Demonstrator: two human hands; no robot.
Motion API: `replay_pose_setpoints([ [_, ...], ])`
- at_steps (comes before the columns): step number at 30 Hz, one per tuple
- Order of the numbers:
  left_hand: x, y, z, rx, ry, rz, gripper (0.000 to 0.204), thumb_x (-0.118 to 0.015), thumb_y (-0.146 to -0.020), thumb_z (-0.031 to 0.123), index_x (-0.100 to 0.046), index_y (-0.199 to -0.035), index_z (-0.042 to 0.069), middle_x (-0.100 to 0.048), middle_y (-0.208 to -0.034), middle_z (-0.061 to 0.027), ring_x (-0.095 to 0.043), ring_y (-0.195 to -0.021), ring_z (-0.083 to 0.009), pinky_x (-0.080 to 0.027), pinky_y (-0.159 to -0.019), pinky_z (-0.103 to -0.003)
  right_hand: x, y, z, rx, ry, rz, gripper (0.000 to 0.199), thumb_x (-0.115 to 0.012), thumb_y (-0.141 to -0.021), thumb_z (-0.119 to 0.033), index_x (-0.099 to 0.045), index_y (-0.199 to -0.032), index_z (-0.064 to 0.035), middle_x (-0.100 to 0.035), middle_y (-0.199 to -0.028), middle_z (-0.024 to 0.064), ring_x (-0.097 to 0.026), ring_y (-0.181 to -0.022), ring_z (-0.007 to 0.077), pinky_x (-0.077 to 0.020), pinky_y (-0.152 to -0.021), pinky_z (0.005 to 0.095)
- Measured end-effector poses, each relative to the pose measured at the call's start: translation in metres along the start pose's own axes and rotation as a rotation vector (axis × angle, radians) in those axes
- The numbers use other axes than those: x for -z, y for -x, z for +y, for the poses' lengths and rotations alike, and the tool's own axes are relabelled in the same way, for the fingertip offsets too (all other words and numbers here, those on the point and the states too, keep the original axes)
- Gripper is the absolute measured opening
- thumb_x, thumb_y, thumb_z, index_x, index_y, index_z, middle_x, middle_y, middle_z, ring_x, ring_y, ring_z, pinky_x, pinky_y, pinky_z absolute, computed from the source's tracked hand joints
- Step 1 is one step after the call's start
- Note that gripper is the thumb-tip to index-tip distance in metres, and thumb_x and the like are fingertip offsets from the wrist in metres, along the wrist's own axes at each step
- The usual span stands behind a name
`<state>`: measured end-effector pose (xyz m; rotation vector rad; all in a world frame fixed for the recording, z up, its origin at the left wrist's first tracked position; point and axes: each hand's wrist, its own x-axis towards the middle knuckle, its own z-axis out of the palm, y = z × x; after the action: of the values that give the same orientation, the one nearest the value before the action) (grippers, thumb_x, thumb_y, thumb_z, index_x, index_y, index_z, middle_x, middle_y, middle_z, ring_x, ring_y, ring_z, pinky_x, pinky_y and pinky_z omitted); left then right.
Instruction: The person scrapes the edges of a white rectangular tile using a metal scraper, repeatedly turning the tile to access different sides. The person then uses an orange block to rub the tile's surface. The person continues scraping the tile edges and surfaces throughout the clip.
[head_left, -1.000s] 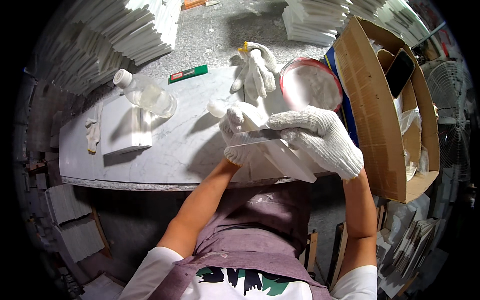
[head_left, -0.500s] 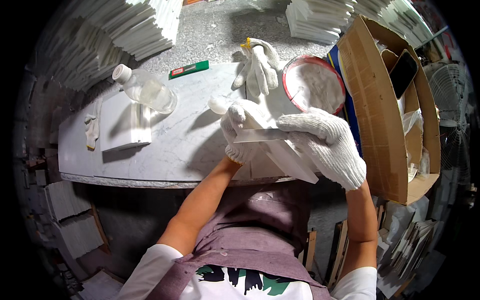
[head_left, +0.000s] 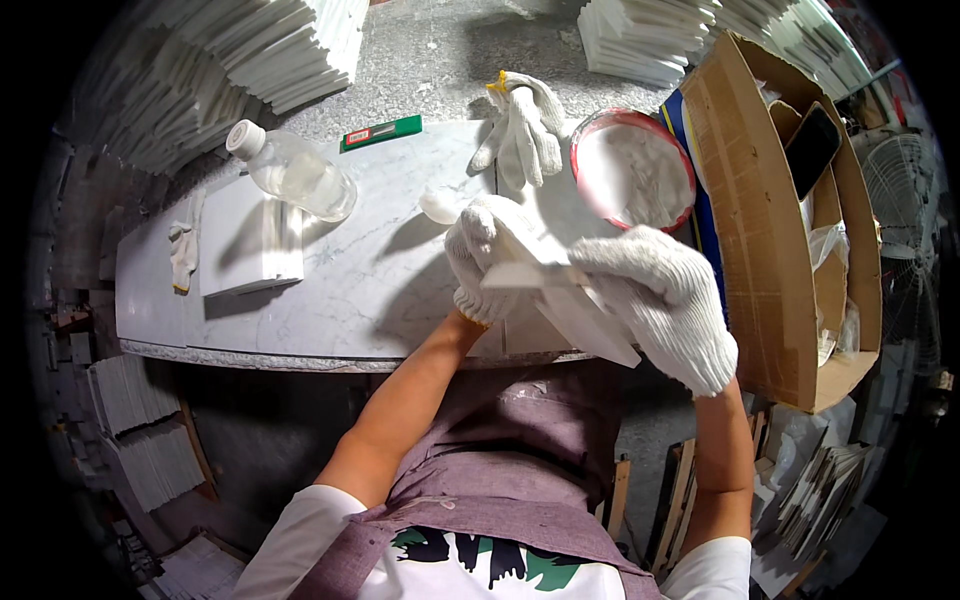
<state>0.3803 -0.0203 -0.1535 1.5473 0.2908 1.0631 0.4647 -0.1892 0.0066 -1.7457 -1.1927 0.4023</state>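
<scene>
Over the slab (head_left: 330, 290), both hands grip a tile (head_left: 575, 310).

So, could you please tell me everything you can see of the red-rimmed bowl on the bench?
The red-rimmed bowl is round and shallow, coated inside with white paste or powder. It sits upright at the far right of the marble slab, beside the cardboard box. A spare white glove lies just to its left. Neither hand touches it.

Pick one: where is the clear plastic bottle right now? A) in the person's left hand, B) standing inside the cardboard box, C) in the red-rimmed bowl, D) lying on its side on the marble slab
D: the clear plastic bottle lies on its side on the marble slab, far left of both gloved hands.
</scene>
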Motion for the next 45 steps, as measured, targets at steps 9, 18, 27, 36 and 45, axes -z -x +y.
replay_pose_setpoints([
  [9, 0.002, 0.000, 0.000, 0.015, -0.090, 0.014, 0.029, -0.051, -0.091, 0.027, -0.059, -0.087, -0.001, -0.062, -0.075, -0.0066, -0.060, -0.068, -0.0153, -0.047, -0.060, -0.028, 0.012, 0.004, -0.006, -0.038, 0.015, -0.105, 0.022, -0.067, -0.079, -0.004, -0.071, -0.101, -0.0060, -0.069, -0.086, 0.0087, -0.063, -0.077, 0.0231, -0.0496, -0.075, 0.0326],
  [18, 0.002, 0.000, 0.002, 0.025, -0.050, -0.082, 0.030, -0.051, -0.091, 0.027, -0.059, -0.087, -0.001, -0.061, -0.075, -0.0067, -0.060, -0.069, -0.0153, -0.047, -0.060, -0.028, -0.004, -0.022, 0.006, -0.067, -0.148, -0.037, 0.025, -0.069, -0.081, -0.008, -0.070, -0.105, -0.0054, -0.070, -0.087, 0.0094, -0.064, -0.077, 0.0170, -0.0507, -0.074, 0.0289],
  [27, 0.004, 0.003, -0.002, 0.039, -0.037, -0.038, 0.030, -0.050, -0.091, 0.028, -0.058, -0.088, -0.001, -0.061, -0.075, -0.0070, -0.060, -0.069, -0.0156, -0.047, -0.061, -0.028, 0.005, -0.007, -0.002, -0.042, -0.046, -0.089, 0.021, -0.069, -0.080, -0.005, -0.070, -0.102, -0.0042, -0.069, -0.085, 0.0090, -0.064, -0.075, 0.0186, -0.0507, -0.072, 0.0301],
  [36, 0.002, 0.001, 0.001, 0.040, -0.006, -0.090, 0.031, -0.049, -0.092, 0.028, -0.058, -0.088, -0.001, -0.061, -0.075, -0.0072, -0.060, -0.069, -0.0159, -0.048, -0.061, -0.028, -0.007, -0.032, 0.003, 0.009, -0.109, -0.072, 0.023, -0.068, -0.081, -0.006, -0.069, -0.104, -0.0049, -0.069, -0.086, 0.0090, -0.064, -0.076, 0.0146, -0.0508, -0.071, 0.0282],
  [45, 0.001, 0.003, -0.004, 0.022, -0.033, -0.014, 0.032, -0.048, -0.092, 0.029, -0.058, -0.089, -0.002, -0.061, -0.075, -0.0075, -0.060, -0.069, -0.0161, -0.048, -0.062, -0.028, 0.012, 0.000, -0.006, 0.013, 0.009, -0.163, 0.025, -0.069, -0.077, -0.005, -0.071, -0.102, -0.0061, -0.067, -0.081, 0.0087, -0.064, -0.074, 0.0240, -0.0501, -0.073, 0.0322],
])
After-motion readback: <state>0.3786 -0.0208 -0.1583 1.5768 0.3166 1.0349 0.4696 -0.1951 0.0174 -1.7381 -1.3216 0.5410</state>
